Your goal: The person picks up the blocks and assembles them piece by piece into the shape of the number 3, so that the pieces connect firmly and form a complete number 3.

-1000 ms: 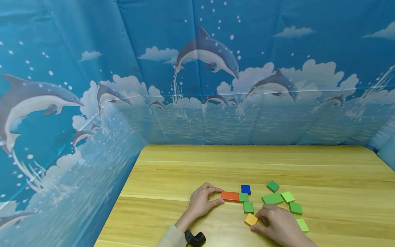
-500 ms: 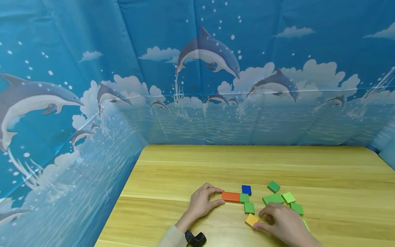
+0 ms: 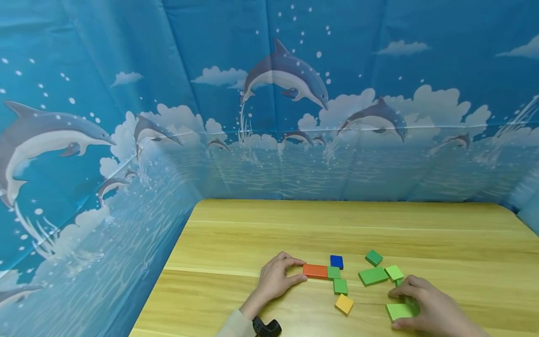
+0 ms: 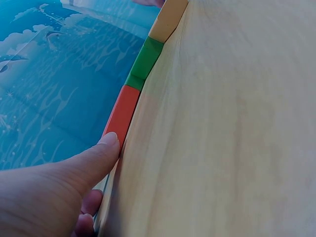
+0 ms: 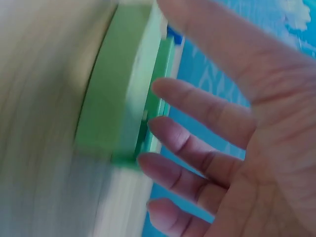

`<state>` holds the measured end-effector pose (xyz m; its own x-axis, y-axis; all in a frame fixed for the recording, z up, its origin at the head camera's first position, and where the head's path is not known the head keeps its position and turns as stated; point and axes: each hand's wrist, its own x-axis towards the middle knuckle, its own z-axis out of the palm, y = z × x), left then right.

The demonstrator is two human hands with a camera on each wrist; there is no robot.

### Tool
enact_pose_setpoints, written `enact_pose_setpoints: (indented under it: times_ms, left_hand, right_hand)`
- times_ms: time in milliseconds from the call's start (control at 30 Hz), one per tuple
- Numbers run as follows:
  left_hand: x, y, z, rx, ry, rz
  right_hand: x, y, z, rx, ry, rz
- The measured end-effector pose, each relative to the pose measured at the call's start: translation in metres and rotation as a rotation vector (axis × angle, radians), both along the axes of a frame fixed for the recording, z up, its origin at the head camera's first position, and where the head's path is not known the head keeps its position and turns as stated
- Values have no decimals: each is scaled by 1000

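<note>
My left hand (image 3: 275, 276) pinches the left end of a red rectangular block (image 3: 315, 271) between thumb and index finger. Against the red block's right end lies a small green block (image 3: 333, 273). A second green square (image 3: 340, 286) sits just below it, with a tilted yellow block (image 3: 344, 304) further down. My right hand (image 3: 429, 304) is over a light green block (image 3: 399, 312), thumb near its lower left corner and fingers above. In the right wrist view the fingers are spread beside that block; firm contact cannot be told.
A blue block (image 3: 336, 262) lies above the small green one. To the right are a long green block (image 3: 373, 276), a dark green square (image 3: 374, 258), a light green square (image 3: 394, 273) and a green block (image 3: 398, 282) partly hidden by my hand. A dolphin-printed curtain (image 3: 269, 168) borders the wooden table (image 3: 236, 229).
My right hand has left the yellow block and moved right to the light green block. The yellow block stays on the table. My left hand stays at the red block.
</note>
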<state>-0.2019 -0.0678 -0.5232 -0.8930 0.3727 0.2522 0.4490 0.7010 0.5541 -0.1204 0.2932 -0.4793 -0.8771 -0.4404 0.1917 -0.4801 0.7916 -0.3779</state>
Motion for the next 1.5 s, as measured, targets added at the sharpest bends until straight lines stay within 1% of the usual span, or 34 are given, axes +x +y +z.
enact_pose_setpoints:
  times_ms: [100,233,300,400,533,767,933,1067,1300,1433,1500]
  left_hand:
    - [0,-1,-1,5,10,-3]
    - [-1,-2,-1,11,24,-3]
    - [-1,-2,-2,11,29,-2]
    - [-2,-3,-2,8,30,0]
    - [-2,-2,-2,7,31,-2]
    - [-3,-2,-2,7,39,-5]
    - [-4,-1,-2,3,36,-8]
    - [-4,-2,-3,7,37,-10]
    - [-5,-2,-4,0,36,-14]
    - [-6,-2,-5,7,48,-17]
    - [-6,-2,-6,13,55,-20]
  right_hand:
    - [1,16,-2,-8,-50,42]
    - [-1,30,-3,-5,-232,31]
    - [-2,34,-3,3,-301,28]
    - [-3,38,-4,-7,-339,42]
    - [-1,41,-5,-12,-333,40]
    - [2,42,-5,69,-280,-48]
    - [6,41,-7,58,-261,-75]
    - [9,39,-11,5,-250,-47]
    - [10,33,-20,-96,-181,72]
    - [10,27,-22,-107,-149,120]
    - [10,23,-22,-99,-145,126]
